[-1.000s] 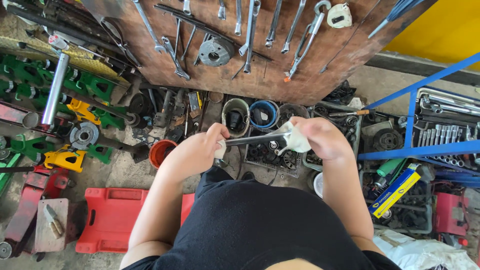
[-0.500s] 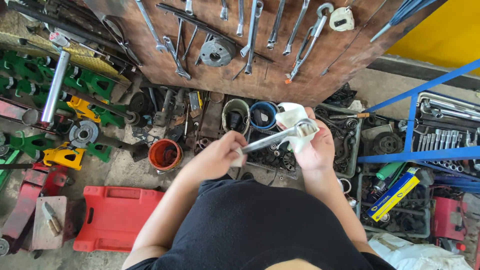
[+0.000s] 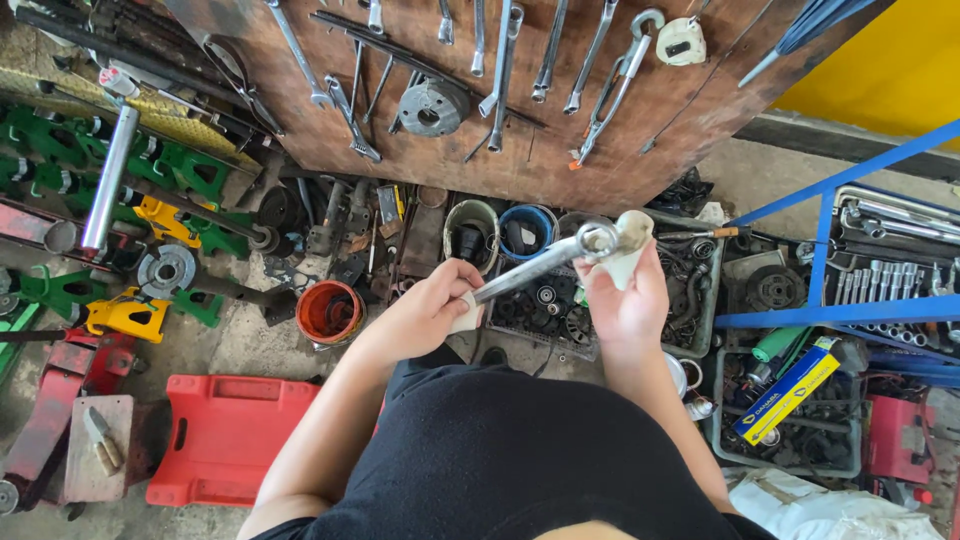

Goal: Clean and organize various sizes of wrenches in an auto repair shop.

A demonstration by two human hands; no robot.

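The left hand [image 3: 432, 305] is closed around the lower end of a long steel wrench [image 3: 540, 262], gripping it through a bit of white cloth. The wrench slants up and to the right, and its ring end [image 3: 598, 240] sits at the fingertips of the right hand [image 3: 628, 300]. That right hand is closed on a whitish rag [image 3: 628, 245], pressed against the ring end. Both hands hold the tool above a floor crowded with parts: an orange pot [image 3: 328, 310] lies just left of the left hand, a blue-rimmed tub [image 3: 527, 230] beyond the wrench, a red creeper board [image 3: 232, 435] lower left. Spanners hang on the wooden board [image 3: 520, 150] behind.
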